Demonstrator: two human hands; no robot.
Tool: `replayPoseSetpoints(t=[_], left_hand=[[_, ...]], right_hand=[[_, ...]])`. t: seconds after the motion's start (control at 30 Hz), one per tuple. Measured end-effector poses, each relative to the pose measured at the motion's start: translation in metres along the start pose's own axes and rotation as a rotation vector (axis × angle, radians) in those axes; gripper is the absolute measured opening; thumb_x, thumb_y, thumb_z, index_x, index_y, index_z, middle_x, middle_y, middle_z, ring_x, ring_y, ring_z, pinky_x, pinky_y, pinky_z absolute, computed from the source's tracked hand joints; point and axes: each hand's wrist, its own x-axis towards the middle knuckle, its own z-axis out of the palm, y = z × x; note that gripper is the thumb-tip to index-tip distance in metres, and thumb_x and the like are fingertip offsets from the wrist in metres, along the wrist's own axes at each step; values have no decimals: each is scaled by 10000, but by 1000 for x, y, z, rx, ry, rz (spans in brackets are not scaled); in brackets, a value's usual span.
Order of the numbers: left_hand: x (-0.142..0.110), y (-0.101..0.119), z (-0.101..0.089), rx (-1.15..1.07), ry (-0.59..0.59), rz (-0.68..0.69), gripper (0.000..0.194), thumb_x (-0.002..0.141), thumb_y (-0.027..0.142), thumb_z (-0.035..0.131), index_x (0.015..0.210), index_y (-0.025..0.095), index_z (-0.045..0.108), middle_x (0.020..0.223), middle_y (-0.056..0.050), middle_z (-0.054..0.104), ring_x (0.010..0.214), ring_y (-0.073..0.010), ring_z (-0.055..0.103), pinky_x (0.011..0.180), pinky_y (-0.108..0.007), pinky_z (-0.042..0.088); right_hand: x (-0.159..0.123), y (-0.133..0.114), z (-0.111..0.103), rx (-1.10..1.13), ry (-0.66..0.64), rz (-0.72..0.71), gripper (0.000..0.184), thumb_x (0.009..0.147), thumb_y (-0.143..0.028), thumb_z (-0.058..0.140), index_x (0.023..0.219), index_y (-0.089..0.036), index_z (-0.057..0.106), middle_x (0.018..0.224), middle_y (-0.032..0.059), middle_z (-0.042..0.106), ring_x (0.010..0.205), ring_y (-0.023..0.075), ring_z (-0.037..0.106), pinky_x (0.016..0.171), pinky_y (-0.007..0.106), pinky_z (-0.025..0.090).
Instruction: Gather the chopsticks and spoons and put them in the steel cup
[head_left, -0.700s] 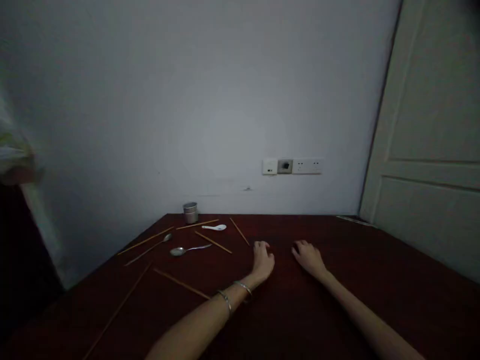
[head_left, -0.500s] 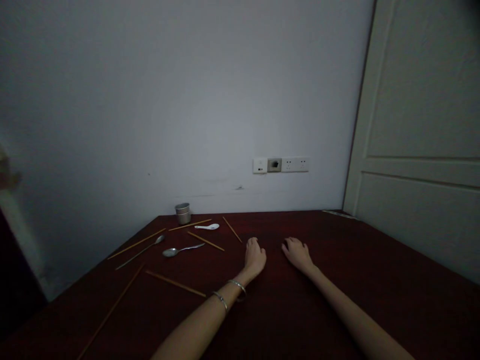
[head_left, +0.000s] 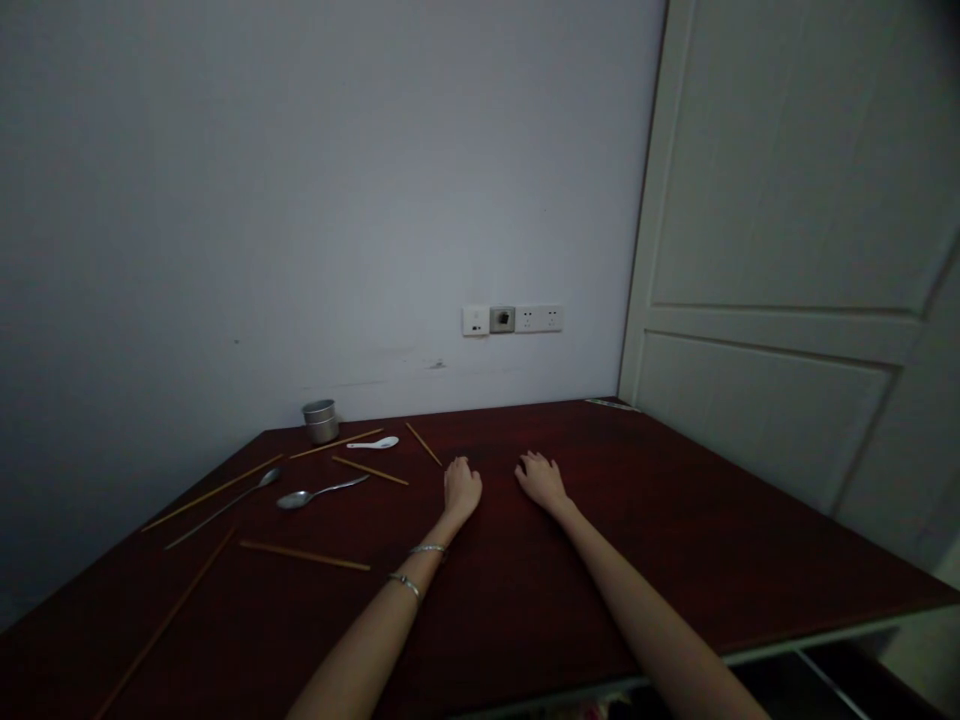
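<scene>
Chopsticks (head_left: 370, 471) and spoons (head_left: 292, 500) lie left of the fingers (head_left: 459, 464) on the table (head_left: 675, 540). Farther back-left from them, a cup (head_left: 321, 424) stands near the wall (head_left: 375, 200).

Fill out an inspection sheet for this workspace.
Surface: dark red tabletop, against the wall.
Job's things: six thin sticks, two metal spoons, a white spoon and a metal cup, upright; all left of the hands.
Clutter: sticks and spoons scattered at various angles; a thin pale strip at the far right corner.
Hands: left hand and right hand apart on the tabletop, no item visible in either; one stick's end lies near the left.
Cables: nothing seen.
Surroundings: wall sockets behind, pale panelled door at right.
</scene>
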Motion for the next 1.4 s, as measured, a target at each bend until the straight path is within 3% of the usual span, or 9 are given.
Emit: replayPoseSetpoints(t=[0.27,0.47,0.6,1.4], left_hand=[[-2,-1,0,134,-61,49,336,783,162,391,1052,139,592,1224,-120,510,1195,-214,383,997,-334,246],[-13,-5,-2,323,-79,188,404,821,245,354,1194,154,479,1298,-127,428,1227,-261,328,980,-394,267],[-13,-7,-3,363,-121,203,410,836,251,324,1216,158,448,1312,-134,405,1236,-263,315,986,-397,263],[-17,-10,-4,274,-115,207,410,829,232,327,1207,145,459,1314,-140,400,1244,-268,296,996,-403,244]], right_hand=[[0,2,2,15,21,-20,428,837,-319,311,1164,-143,523,1303,118,436,1214,246,338,986,430,200],[1,-1,1,-3,20,-17,422,831,-314,313,1139,-134,539,1292,126,444,1200,254,352,975,443,212],[1,-2,0,-3,35,-24,404,827,-309,317,1095,-134,564,1258,140,474,1173,263,379,950,449,238],[5,10,11,-18,-6,-58,464,826,-326,313,1210,-130,485,1321,113,415,1231,256,317,990,453,199]])
